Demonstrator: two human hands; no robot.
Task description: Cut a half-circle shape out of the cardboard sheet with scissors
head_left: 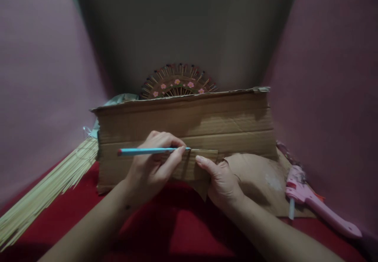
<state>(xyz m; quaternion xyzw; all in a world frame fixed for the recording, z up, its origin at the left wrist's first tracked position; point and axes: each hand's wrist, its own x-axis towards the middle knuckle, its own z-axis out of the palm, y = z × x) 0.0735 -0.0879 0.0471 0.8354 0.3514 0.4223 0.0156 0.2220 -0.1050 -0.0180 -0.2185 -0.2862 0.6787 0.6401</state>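
Observation:
Pinched near its tip in my left hand (155, 157) is a slim light blue pen (143, 151) with a red end. It lies almost level, and its tip points right, at the upper edge of a small cardboard piece (191, 167). My right hand (226, 185) grips that piece by its right side, thumb on the front face; the other fingers are hidden behind it. Behind both hands stands a large creased cardboard sheet (183, 124), tilted back. A curved cardboard piece (254, 171) with a whitish patch lies just right of my right hand.
A pink glue gun (321, 207) with a glue stick in it rests at the right. Along the left lies a bundle of thin pale sticks (56, 185). A flower-decorated fan shape (178, 82) shows behind the sheet. Red cloth (147, 230) covers the surface, between pinkish side walls.

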